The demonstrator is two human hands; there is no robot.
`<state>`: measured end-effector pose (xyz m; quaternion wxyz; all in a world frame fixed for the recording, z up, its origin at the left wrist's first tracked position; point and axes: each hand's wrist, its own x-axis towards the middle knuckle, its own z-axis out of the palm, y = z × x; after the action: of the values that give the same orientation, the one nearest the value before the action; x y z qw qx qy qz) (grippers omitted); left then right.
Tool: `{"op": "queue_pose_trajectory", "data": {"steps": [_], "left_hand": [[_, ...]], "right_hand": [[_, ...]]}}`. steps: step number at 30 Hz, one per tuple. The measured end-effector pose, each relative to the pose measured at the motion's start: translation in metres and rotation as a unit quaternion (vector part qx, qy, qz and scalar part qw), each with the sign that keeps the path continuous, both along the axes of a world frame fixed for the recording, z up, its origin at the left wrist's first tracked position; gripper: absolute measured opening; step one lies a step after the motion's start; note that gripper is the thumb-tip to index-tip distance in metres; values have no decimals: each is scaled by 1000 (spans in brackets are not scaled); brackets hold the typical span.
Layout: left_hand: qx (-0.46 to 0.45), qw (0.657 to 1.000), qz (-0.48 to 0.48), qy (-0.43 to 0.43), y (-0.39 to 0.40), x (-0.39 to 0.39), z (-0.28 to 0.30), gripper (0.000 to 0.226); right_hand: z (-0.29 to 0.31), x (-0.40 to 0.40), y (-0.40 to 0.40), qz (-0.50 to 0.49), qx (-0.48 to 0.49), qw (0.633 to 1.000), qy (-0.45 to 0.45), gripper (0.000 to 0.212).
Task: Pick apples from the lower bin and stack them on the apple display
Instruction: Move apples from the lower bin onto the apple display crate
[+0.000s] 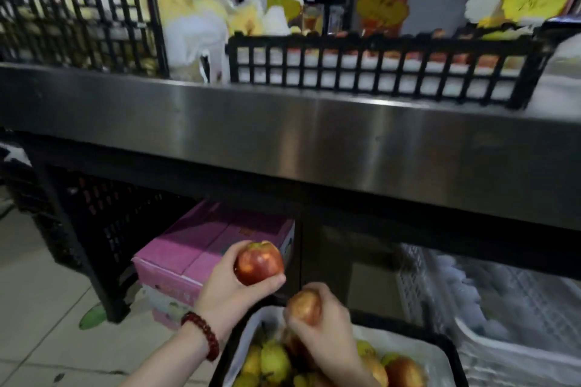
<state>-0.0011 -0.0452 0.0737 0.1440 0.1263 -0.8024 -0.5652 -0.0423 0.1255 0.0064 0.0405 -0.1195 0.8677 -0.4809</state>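
Pick step done: left hand (232, 289) clamped on red apple (258, 263), right hand (323, 320) clamped on second apple (305, 306), both above lower bin (452, 352). Next, likely: lift past steel shelf edge (283, 138), set into display crate (377, 69) gently, avoid rolling.

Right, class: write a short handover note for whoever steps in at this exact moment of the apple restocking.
Left hand: holds a red apple, raised above the floor.
Right hand: grips a second apple just over the lower bin.
The bin holds more red and yellow-green fruit.
The display crate on the steel shelf shows some red fruit already.
Left to do: place both apples up there, then keep picking.
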Motion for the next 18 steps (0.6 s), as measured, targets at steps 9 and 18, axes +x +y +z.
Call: {"op": "queue_pose_trajectory", "data": {"steps": [9,18], "left_hand": [[-19,996,-77,50,25,-29,214,85],[-25,994,-104,-11,28,-115,403,75]], "right_hand": [[210,-11,67,33,-46,998,-4,58],[447,-56,56,-107,-5,990,88,62]]}}
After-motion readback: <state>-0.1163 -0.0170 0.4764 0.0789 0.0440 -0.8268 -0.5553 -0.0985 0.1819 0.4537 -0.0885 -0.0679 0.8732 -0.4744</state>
